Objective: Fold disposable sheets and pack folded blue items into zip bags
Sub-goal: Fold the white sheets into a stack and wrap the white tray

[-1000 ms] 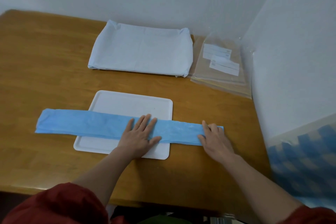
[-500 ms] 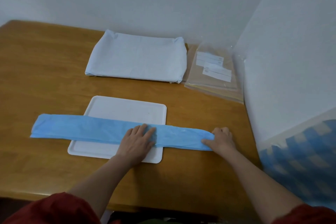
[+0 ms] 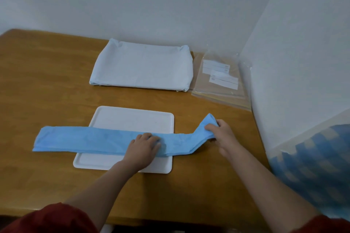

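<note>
Your right hand (image 3: 221, 134) grips the right end of the folded blue sheet (image 3: 85, 138), thumb and fingers closed round it, holding that end above the worktop (image 3: 47, 85). Your left hand (image 3: 142, 143) presses the sheet's middle onto the white tray (image 3: 132, 117), fingers bent; whether they pinch it you cannot tell. If that press slackens while you fold the end over, the layers could slide and the fold could land crooked. White labels (image 3: 223, 79) on the zip bags (image 3: 219, 94) carry print too small to read.
</note>
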